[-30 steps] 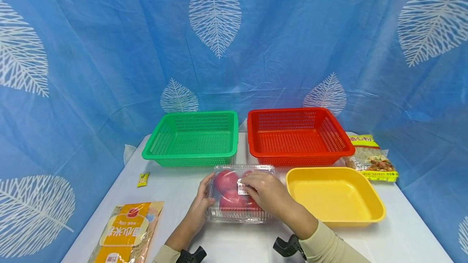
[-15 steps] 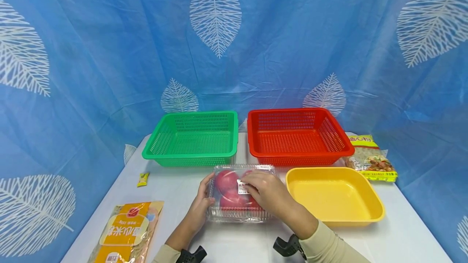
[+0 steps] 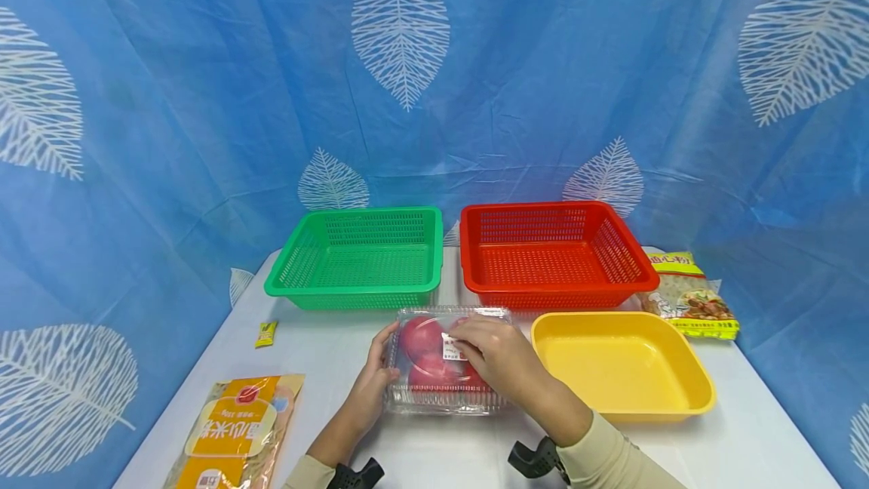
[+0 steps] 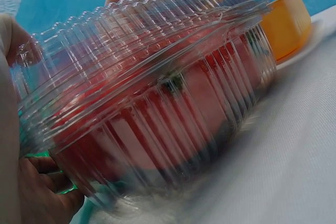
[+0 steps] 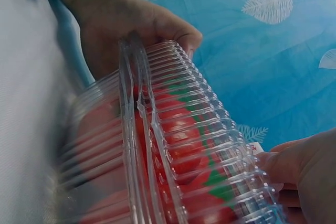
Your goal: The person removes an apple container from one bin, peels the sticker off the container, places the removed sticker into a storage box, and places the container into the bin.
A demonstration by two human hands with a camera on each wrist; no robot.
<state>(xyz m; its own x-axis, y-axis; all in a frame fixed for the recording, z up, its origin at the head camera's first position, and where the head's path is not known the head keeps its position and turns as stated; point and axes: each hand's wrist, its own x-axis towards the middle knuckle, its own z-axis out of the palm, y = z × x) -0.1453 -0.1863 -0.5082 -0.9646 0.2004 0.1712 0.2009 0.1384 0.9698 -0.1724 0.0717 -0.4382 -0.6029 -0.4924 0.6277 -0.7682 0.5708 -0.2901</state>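
Note:
A clear plastic clamshell box (image 3: 444, 401) of red tomatoes (image 3: 421, 338) sits on the white table, in front of the two baskets. My left hand (image 3: 370, 383) holds its left side, thumb toward the near side and fingers along the far part. On the lid is a white printed label (image 3: 452, 347). My right hand (image 3: 498, 357) is over the lid's right part, its curled fingers and thumb pinching the label's right edge. In the right wrist view, a corner of the label (image 5: 255, 148) shows by the fingertips. The fingers cover the rest of it.
Behind the box stand a green basket (image 3: 353, 291) and a red basket (image 3: 560, 287). A yellow tray (image 3: 621, 368) is at the right, near a pasta bag (image 3: 692, 296). At left lie a small yellow packet (image 3: 265, 334) and an orange noodle bag (image 3: 234, 429).
The label and my right fingertips have shifted very slightly to the right over the lid. The left hand and the box stay in place.

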